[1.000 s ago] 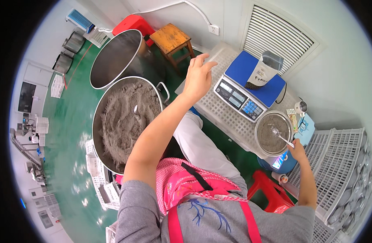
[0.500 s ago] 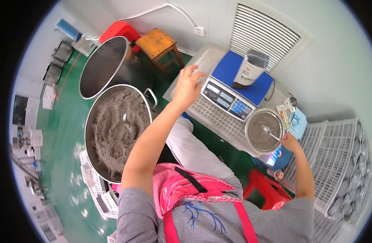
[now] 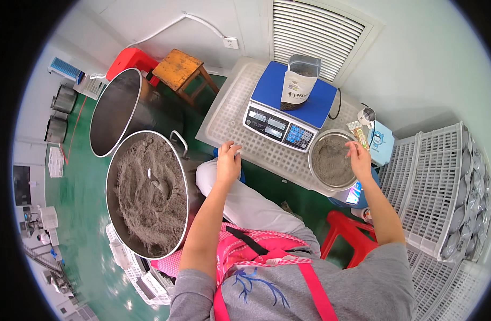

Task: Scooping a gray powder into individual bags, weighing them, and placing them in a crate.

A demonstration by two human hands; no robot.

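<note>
One empty, half-curled left hand [image 3: 229, 163] has bare table [image 3: 224, 120] ahead; right hand [image 3: 359, 158], grip unclear, overlaps bowl [image 3: 311, 170]; scale [image 3: 311, 119] stands ahead, between.

One perforated off-white plastic platform [image 3: 224, 115], on which a blue-topped digital weighing scale [image 3: 269, 85] and a round metal bowl [image 3: 311, 163] are borne. Green floor [image 3: 82, 198], on which a square wooden stool [image 3: 177, 68] is stood.
</note>
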